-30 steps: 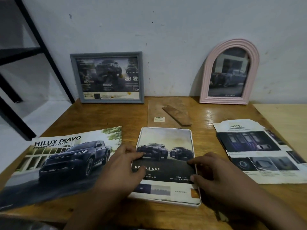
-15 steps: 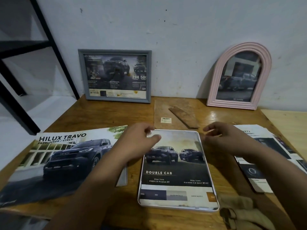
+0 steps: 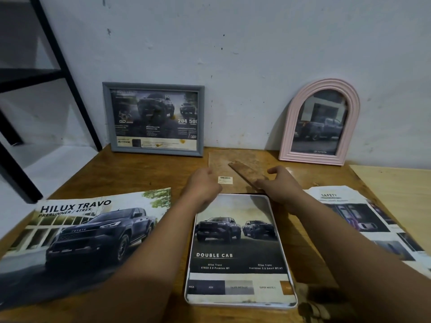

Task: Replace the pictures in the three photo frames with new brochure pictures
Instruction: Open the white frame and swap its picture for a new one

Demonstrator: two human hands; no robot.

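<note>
Both hands, left (image 3: 203, 185) and right (image 3: 282, 185), empty, loosely curled, over backing board (image 3: 233, 159), white frame (image 3: 240, 250) nearer.

Your single head camera looked forward and down from close above the wooden table (image 3: 149, 173), facing the white wall (image 3: 233, 43). Your forearms entered from the bottom edge. No second view shared the scene.

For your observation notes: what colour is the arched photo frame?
Pale pink arched frame, clearest in the head view.

The surface (image 3: 149, 173) was varnished wood; the brochure (image 3: 77, 241) glossy paper; the backing board (image 3: 235, 164) looked like rough, matt fibreboard.
</note>
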